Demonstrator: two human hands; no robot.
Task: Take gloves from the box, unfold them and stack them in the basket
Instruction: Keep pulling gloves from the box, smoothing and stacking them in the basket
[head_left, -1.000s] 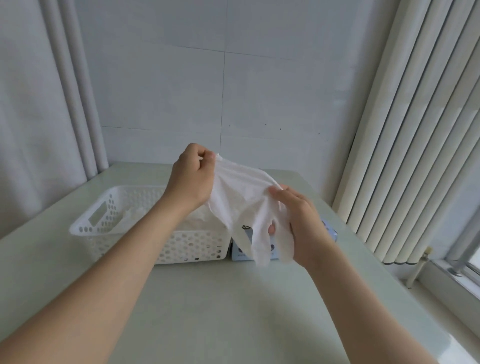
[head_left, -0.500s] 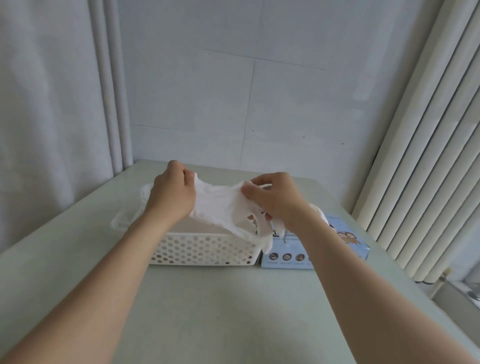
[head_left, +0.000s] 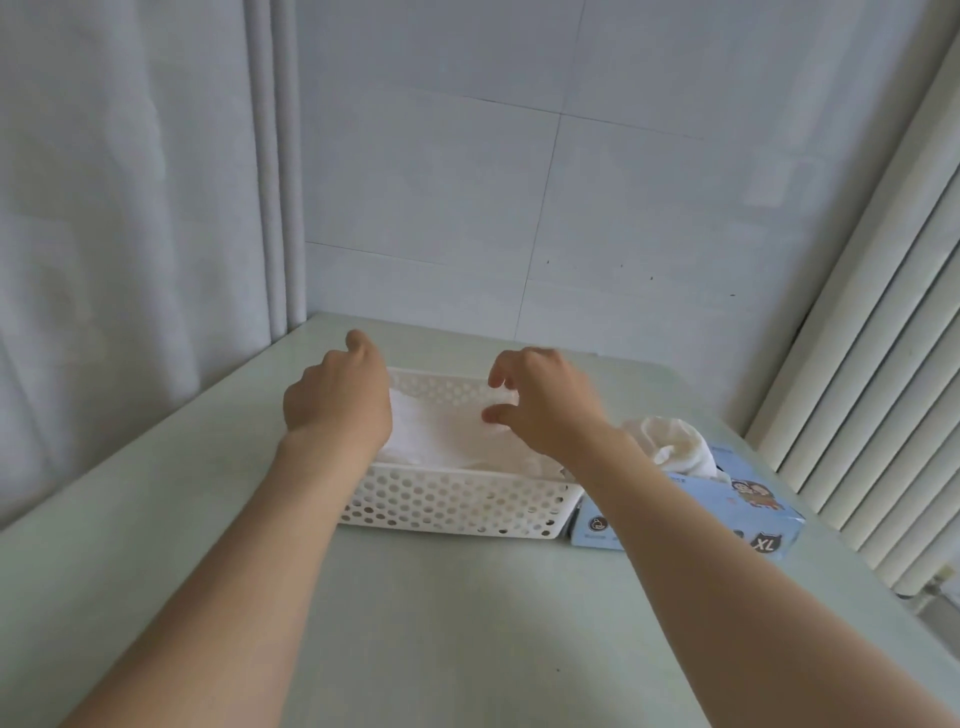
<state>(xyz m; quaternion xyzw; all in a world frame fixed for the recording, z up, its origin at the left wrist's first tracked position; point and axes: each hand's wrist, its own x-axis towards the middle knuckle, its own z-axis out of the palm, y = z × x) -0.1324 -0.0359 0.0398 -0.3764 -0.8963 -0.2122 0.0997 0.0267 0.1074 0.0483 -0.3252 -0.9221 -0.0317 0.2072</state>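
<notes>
Two bare hands, the left hand (head_left: 337, 402) and the right hand (head_left: 550, 405), out over a white perforated basket (head_left: 457, 501) at mid-frame, forearms running in from the lower corners.

Left hand over the basket's left end, back turned toward the camera, fingers bent downward and hidden behind it; impossible to tell whether gripping anything. Right hand above the basket's right half, fingers loosely curled and spread, thumb and forefinger apart with the far basket wall showing in the gap, nothing pinched between them. Thumb tip at or just above the pile below, contact unclear.

Inside the basket, white gloves (head_left: 447, 439) lying flat and rumpled, reaching to about the rim along the near wall.

Just right of the basket, close against its right end, a pale blue box (head_left: 727, 512) printed with cartoon figures and "XL" at the near corner. Out of the box's top opening, a bunched white glove (head_left: 672, 441) poking upward, right behind the right forearm.

Basket and box both on a pale green surface (head_left: 467, 623) filling the lower half of the frame. Behind, a grey-white tiled wall (head_left: 519, 208); at far left, a pale curtain (head_left: 130, 208); along the right edge, cream vertical blinds (head_left: 883, 389).
</notes>
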